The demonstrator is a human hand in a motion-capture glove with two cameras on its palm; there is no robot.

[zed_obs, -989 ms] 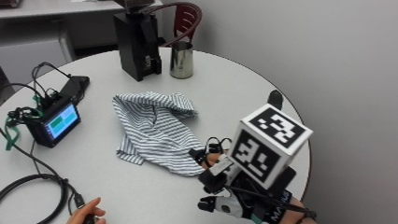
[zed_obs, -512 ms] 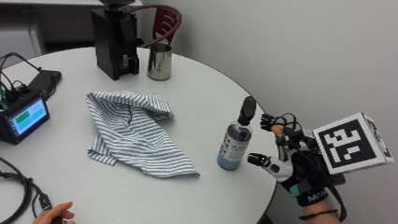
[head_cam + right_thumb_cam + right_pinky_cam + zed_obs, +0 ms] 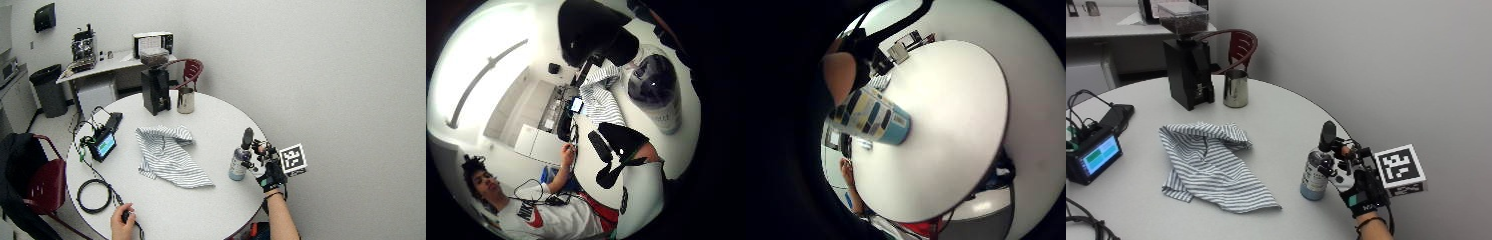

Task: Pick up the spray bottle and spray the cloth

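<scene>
**Outside view: gloved hand at the spray bottle near the worktop's edge**

Outside view shows the spray bottle (image 3: 1318,167) standing upright on the round white worktop (image 3: 1279,115), close to its rim. The right hand (image 3: 1353,176) in its black glove is pressed up against the bottle's side, its fingers (image 3: 1340,150) reaching toward the neck below the black spray head; whether they have curled around the bottle cannot be told. In the little-finger-side palm view the bottle's labelled body (image 3: 873,117) lies close across the palm.

The striped cloth (image 3: 1209,165) lies crumpled on the worktop, well apart from the bottle. Beyond it stand a black coffee grinder (image 3: 1187,60) and, just beside that, a steel pitcher (image 3: 1236,88). A small monitor (image 3: 1092,155) with cables sits at the far rim.
</scene>
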